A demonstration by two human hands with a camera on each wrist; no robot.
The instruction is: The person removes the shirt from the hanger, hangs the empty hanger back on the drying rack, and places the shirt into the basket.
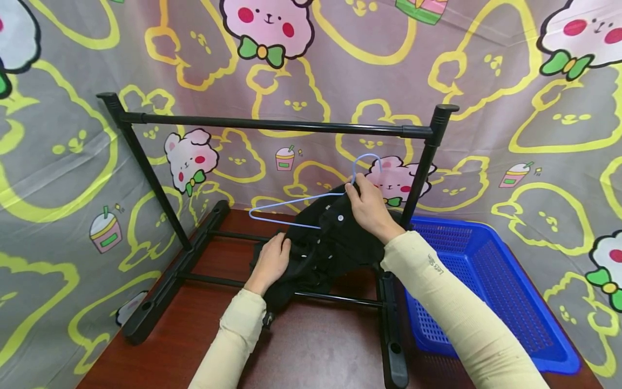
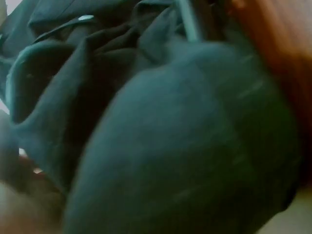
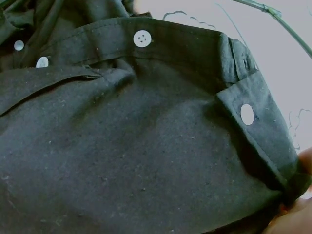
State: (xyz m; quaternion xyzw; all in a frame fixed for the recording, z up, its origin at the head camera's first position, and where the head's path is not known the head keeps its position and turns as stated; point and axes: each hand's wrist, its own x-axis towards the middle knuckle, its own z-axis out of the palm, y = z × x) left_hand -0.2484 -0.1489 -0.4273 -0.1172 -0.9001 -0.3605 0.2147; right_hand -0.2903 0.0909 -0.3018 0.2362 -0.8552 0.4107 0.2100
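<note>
Person at a table, both hands busy with a black cloth garment with white buttons (image 1: 335, 248). It's bunched up and tilted, held inside the frame of a black tubular rack (image 1: 277, 125), below the top bar and in front of the lower bars.

Left hand (image 1: 271, 260): holding, fingers bent into the cloth at the garment's lower left. Its wrist view is blurred, nearly all dark folds.

Right hand (image 1: 371, 208): holding, thumb and fingers pinching the garment's upper edge right at the neck of a thin light-blue hanger (image 1: 296, 200). Can't tell if the hanger is pinched too. Right wrist view shows fingertips on a corner of the cloth, with a white button (image 3: 247, 114) just beside on a flap.

Hanger: left arm sticks out bare past the cloth, rest hidden by the garment and hand; hook points up, under the rack's top bar.

Also here: blue perforated plastic basket (image 1: 505, 302) right of the rack, partly behind the right forearm. Cream sleeves (image 1: 238, 329) on both arms. Reddish-brown table (image 1: 320, 351) under everything. Grey cartoon-print curtain (image 1: 301, 81) behind, yellow outlines and pink-cheeked characters.
</note>
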